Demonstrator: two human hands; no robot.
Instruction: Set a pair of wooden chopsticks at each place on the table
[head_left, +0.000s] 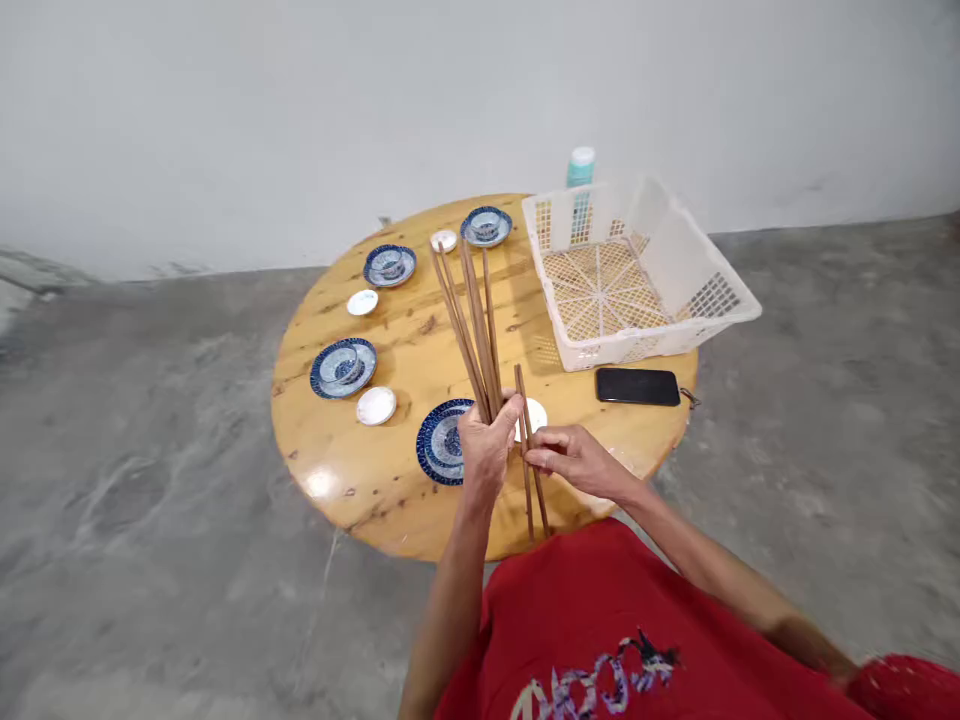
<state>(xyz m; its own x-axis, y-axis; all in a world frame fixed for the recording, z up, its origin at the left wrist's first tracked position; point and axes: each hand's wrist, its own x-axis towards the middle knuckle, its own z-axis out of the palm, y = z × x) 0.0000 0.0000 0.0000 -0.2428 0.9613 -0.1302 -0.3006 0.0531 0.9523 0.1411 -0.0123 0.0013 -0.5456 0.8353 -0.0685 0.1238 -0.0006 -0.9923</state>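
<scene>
My left hand [487, 445] is wrapped round the lower part of a bundle of brown chopsticks [477, 325], whose upper ends fan out over the table. Just to its right, my right hand [570, 460] pinches a separate pair of chopsticks [525, 440] between thumb and fingers. Behind that pair a small white dish [535, 413] is partly hidden. A blue-patterned plate with a bowl on it [435, 445] lies left of my left hand, which covers its right edge.
Around the left and far sides of the round wooden table [420, 360] stand blue-patterned plates [319, 375] with bowls and small white dishes [376, 406]. A white plastic basket [607, 352] sits at the right, with a phone [637, 387] before it and a teal bottle [580, 172] behind.
</scene>
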